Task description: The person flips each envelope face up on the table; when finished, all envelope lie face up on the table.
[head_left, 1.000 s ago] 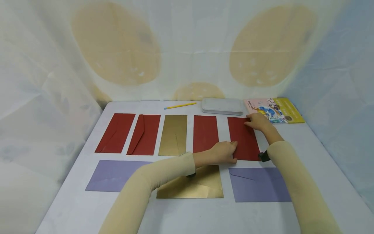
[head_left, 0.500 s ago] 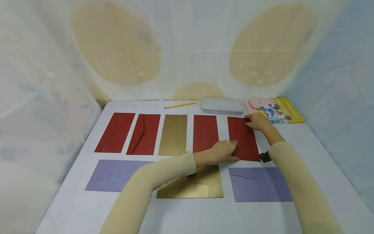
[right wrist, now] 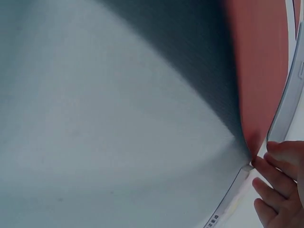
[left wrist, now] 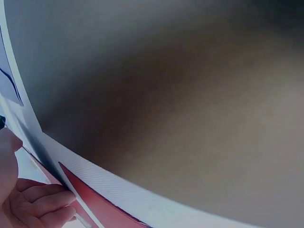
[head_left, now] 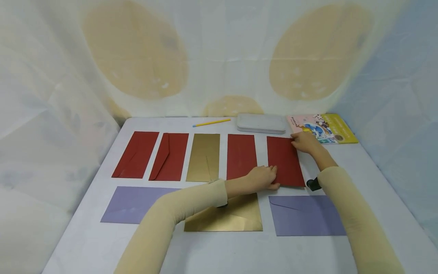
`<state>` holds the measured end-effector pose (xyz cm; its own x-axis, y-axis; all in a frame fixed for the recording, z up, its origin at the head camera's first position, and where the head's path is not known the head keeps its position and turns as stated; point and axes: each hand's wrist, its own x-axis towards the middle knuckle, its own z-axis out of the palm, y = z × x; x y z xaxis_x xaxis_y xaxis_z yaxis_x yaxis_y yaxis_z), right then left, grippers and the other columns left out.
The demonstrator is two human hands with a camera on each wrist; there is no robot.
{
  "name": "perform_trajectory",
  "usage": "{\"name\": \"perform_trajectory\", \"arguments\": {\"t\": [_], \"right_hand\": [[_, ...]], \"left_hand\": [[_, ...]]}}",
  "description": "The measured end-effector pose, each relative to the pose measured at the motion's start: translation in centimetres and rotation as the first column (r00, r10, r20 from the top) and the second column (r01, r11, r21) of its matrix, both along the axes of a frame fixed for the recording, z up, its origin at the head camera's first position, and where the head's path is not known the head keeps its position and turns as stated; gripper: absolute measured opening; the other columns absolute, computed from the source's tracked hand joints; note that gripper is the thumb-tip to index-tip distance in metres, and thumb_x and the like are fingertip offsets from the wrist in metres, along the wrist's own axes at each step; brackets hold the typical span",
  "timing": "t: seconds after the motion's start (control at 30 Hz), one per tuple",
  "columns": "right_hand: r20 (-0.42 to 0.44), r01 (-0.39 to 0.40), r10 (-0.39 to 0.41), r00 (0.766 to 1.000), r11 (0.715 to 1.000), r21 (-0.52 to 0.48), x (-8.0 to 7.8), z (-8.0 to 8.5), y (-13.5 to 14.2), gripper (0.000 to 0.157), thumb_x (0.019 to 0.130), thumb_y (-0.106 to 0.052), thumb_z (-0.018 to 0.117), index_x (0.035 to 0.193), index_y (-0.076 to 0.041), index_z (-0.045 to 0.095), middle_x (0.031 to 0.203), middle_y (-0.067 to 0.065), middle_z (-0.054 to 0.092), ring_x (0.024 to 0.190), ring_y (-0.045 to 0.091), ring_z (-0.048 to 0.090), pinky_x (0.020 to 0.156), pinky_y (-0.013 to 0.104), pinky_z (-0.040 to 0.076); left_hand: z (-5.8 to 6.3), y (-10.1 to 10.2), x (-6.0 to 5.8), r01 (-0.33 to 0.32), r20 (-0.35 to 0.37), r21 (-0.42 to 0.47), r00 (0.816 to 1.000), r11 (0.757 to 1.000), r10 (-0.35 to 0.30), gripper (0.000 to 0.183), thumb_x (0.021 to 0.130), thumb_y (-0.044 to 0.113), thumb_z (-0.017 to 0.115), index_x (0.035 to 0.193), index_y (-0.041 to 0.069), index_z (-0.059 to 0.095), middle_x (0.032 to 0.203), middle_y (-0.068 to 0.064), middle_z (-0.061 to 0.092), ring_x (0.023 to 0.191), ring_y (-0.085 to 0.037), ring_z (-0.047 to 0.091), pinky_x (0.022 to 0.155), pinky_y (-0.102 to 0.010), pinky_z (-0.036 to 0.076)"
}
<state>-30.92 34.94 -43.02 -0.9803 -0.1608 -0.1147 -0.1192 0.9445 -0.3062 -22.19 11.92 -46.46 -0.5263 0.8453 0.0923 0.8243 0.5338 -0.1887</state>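
Observation:
A red envelope [head_left: 286,160] lies at the right end of the back row, held between both my hands. My left hand [head_left: 258,179] grips its lower left edge, the thumb lower and the fingers higher along it. At its upper right corner, my right hand [head_left: 305,142] pinches the paper between thumb and forefinger. The right wrist view shows that corner at the fingertips of the right hand [right wrist: 282,190], with a dark shadow beside the red paper [right wrist: 261,71]. In the left wrist view, the left hand [left wrist: 40,204] shows only at the lower left corner.
Left of it lie a second red envelope [head_left: 241,154], a gold one [head_left: 203,156] and two more red ones. A front row has lilac envelopes [head_left: 304,217] and a large gold one [head_left: 222,222]. Behind are a pencil [head_left: 212,123], a pale flat case [head_left: 261,123] and a picture book [head_left: 321,127].
The red envelope's lower right corner dips slightly toward me, then draws back a little. The right hand has shifted slightly to the right; the left hand has hardly moved.

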Motion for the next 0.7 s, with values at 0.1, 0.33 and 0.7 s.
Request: {"name": "perform_trajectory", "arguments": {"t": [0.1,0.33,0.7], "right_hand": [[0.008,-0.007,0.007,1.000,1.000,-0.021,0.08,0.11,0.08,0.043,0.094,-0.009,0.054,0.130,0.013,0.051,0.126,0.032,0.054,0.101,0.040,0.056,0.089,0.055,0.044],[0.040,0.017,-0.015,0.999,0.999,-0.033,0.00,0.14,0.19,0.044,0.096,-0.012,0.052,0.134,0.011,0.049,0.131,0.030,0.051,0.115,0.044,0.051,0.094,0.057,0.041],[0.001,0.023,-0.023,1.000,0.997,-0.078,-0.02,0.36,0.75,0.046,0.096,-0.015,0.056,0.132,0.012,0.050,0.130,0.032,0.051,0.119,0.049,0.047,0.093,0.059,0.040]], "left_hand": [[-0.06,-0.13,0.06,-0.006,-0.013,-0.015,1.000,1.000,0.006,0.058,0.094,0.049,0.053,0.130,0.003,0.060,0.120,-0.004,0.066,0.098,-0.011,0.067,0.070,-0.022,0.055],[-0.13,-0.38,0.21,-0.002,-0.007,-0.011,1.000,1.000,0.001,0.056,0.098,0.046,0.048,0.134,0.004,0.057,0.124,-0.004,0.065,0.103,-0.011,0.065,0.076,-0.021,0.053],[0.25,-0.68,0.67,-0.002,0.004,-0.012,1.000,1.000,0.002,0.057,0.098,0.046,0.048,0.136,0.004,0.054,0.126,-0.005,0.063,0.107,-0.014,0.064,0.079,-0.022,0.053]]}}
